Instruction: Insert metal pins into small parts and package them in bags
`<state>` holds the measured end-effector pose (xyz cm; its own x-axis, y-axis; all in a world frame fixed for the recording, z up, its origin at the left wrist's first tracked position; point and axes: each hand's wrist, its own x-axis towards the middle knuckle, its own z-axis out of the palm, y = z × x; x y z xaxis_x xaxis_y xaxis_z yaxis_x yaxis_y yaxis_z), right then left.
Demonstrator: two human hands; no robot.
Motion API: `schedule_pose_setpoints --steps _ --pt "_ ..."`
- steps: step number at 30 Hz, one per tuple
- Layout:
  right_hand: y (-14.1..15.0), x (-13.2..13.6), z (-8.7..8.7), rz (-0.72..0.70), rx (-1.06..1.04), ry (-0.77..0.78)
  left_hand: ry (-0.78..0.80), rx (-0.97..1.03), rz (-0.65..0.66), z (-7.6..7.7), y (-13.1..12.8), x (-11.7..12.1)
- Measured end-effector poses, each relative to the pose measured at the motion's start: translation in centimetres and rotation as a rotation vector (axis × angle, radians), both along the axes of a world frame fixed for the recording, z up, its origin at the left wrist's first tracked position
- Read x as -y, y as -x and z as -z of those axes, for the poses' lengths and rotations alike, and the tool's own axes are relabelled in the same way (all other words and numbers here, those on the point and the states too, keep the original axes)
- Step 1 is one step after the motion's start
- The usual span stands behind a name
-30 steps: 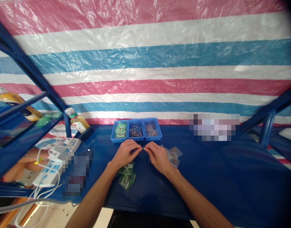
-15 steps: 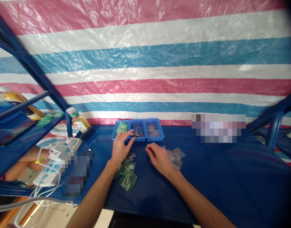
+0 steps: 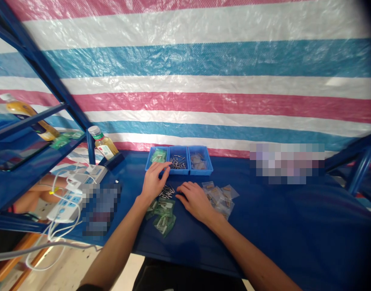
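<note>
My left hand (image 3: 154, 181) hovers at the front of the joined blue bins, fingers stretched and thumb apart, with nothing visible in it. Its fingertips reach the middle bin (image 3: 179, 172), where loose metal pins (image 3: 177, 163) lie. Under and beside that hand is a small pile of metal pins (image 3: 167, 191) on the table. My right hand (image 3: 195, 200) rests low to the right of this pile, fingers bent, a gap between thumb and fingers. Green packets (image 3: 164, 223) lie below the pile. Clear bags with brass-coloured pieces (image 3: 217, 196) lie beside my right hand.
The left bin holds green packets (image 3: 159, 155), the right one clear bags (image 3: 198, 162). A drink bottle (image 3: 103, 143), a white power strip (image 3: 66, 206) with cables and a blurred dark object (image 3: 102, 210) are at left. Another person's bare limb (image 3: 42, 188) shows beyond the strip.
My right hand has moved left, toward the loose pins, uncovering more of the clear bags. My left hand stays by the bins. The whole view has shifted slightly.
</note>
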<state>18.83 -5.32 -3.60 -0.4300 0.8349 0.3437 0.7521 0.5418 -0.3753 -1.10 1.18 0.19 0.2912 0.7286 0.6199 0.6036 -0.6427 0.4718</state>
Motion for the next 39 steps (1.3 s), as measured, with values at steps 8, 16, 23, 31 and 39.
schedule_pose_setpoints --steps 8,16,23,31,39 --pt "0.8 0.0 -0.4 -0.035 0.107 -0.034 0.005 -0.017 0.039 0.2 -0.2 0.0" --pt "0.5 -0.3 -0.2 -0.017 0.110 -0.043 0.017 -0.028 0.048 0.2 -0.2 0.0" --pt "0.0 -0.6 1.0 0.033 0.096 -0.067 0.015 -0.042 0.067 0.3 -0.3 0.0" --pt "-0.3 -0.8 1.2 0.087 0.082 -0.077 0.054 -0.119 0.205 0.1 -0.9 0.5" --pt "-0.9 -0.9 1.3 0.105 0.063 -0.065 0.063 -0.174 0.260 0.0 -0.9 0.5"
